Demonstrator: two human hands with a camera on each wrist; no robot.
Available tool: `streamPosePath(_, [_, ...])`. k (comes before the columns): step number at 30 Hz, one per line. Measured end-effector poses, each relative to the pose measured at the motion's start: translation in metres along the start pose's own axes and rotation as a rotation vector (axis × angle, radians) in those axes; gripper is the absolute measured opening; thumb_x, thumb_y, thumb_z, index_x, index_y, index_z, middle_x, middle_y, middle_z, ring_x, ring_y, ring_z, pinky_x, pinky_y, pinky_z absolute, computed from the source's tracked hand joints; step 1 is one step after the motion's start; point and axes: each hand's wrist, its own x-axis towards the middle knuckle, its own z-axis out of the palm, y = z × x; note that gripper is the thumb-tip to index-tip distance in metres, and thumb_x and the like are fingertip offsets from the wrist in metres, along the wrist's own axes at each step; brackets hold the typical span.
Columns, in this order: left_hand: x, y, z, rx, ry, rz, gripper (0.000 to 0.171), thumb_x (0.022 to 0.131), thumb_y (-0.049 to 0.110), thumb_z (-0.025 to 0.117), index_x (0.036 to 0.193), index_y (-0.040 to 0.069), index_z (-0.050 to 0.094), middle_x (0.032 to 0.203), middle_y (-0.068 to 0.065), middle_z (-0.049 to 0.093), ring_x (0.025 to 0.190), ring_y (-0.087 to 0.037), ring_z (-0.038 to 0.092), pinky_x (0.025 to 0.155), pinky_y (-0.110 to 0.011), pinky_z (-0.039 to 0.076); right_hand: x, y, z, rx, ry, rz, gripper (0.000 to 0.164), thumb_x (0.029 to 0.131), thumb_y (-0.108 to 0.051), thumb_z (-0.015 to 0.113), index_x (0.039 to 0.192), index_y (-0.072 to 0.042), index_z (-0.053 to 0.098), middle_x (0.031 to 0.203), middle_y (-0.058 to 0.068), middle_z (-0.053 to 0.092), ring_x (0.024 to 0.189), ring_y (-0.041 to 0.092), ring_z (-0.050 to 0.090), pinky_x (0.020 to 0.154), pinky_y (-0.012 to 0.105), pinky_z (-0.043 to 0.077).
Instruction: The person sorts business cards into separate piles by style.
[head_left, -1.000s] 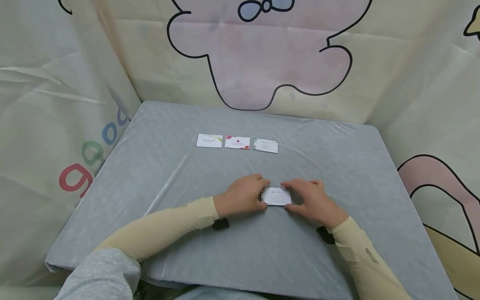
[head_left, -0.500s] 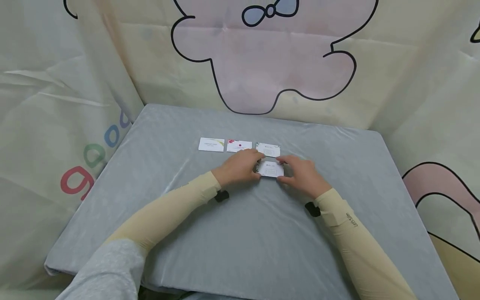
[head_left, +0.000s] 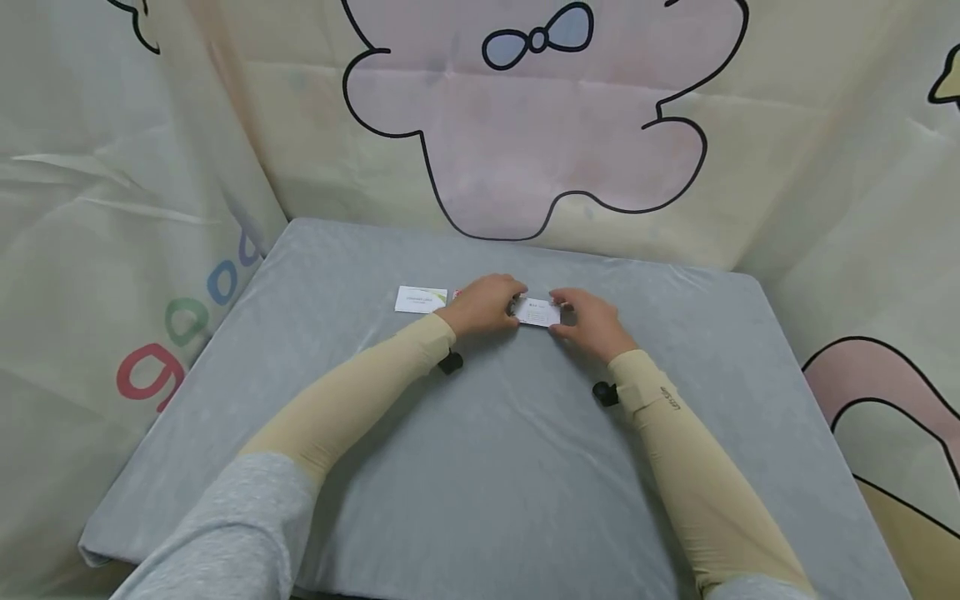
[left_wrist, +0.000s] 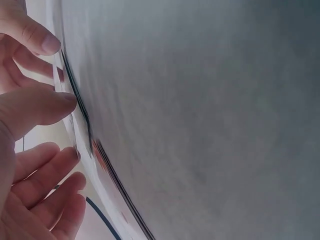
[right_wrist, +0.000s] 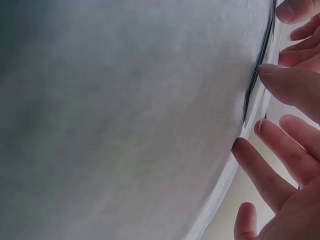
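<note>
A white business card [head_left: 537, 312] with leaf print lies between my two hands, at the right end of the card row. At its left side my left hand [head_left: 483, 304] pinches it, thumb on the near edge and a finger at the far corner. My right hand [head_left: 588, 321] pinches the right side the same way. In the left wrist view the thumb [left_wrist: 62, 105] presses near thin, dark, layered edges low over the cloth. The right thumb [right_wrist: 272, 75] does likewise in the right wrist view. The leaf-print card that lay third in the row is hidden.
A white card with a yellow-green curve [head_left: 421, 299] lies left of my left hand. The red-flowered card [head_left: 456, 293] is mostly covered by that hand. Grey cloth covers the table [head_left: 480, 467], with printed fabric walls [head_left: 525, 158] behind and beside it.
Both hands have moved the leaf-print card away from the body, from mid-table to the far row, where it now overlaps the third card's place. The left hand now covers most of the red-flowered card.
</note>
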Motion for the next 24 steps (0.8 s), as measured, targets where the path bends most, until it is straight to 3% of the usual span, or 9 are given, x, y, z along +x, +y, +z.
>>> streamPosePath(12, [0.0110,0.0000,0.0018,0.009,-0.008,-0.034,0.058,0.091,0.029,0.072,0.144,0.012,0.055,0.135,-0.003,0.062,0.119,-0.015,0.058,0.105,-0.035,0.047,0.0064,0.0014,-0.0030,-0.016,0.023,0.028,0.060,0.088,-0.027,0.078,0.143,-0.021,0.055,0.136,0.007,0.065,0.124,0.029,0.061,0.093,0.059,0.026])
streamPosePath(19, [0.0103,0.0023,-0.0011,0.010,-0.032,-0.053,0.059,0.092,0.030,0.072,0.145,0.013,0.054,0.135,-0.004,0.061,0.120,-0.016,0.058,0.106,-0.037,0.047,0.0086,-0.0021,-0.0032,-0.038,0.015,0.054,0.057,0.088,-0.028,0.078,0.140,-0.019,0.058,0.136,0.008,0.065,0.124,0.031,0.061,0.092,0.058,0.025])
streamPosePath(24, [0.0088,0.0020,0.0007,0.027,-0.010,-0.052,0.061,0.091,0.032,0.072,0.146,0.013,0.053,0.138,-0.004,0.060,0.125,-0.017,0.057,0.108,-0.038,0.046,0.0081,-0.0003,-0.0029,-0.034,0.017,0.062,0.057,0.088,-0.031,0.078,0.140,-0.020,0.059,0.136,0.009,0.064,0.124,0.031,0.060,0.093,0.058,0.024])
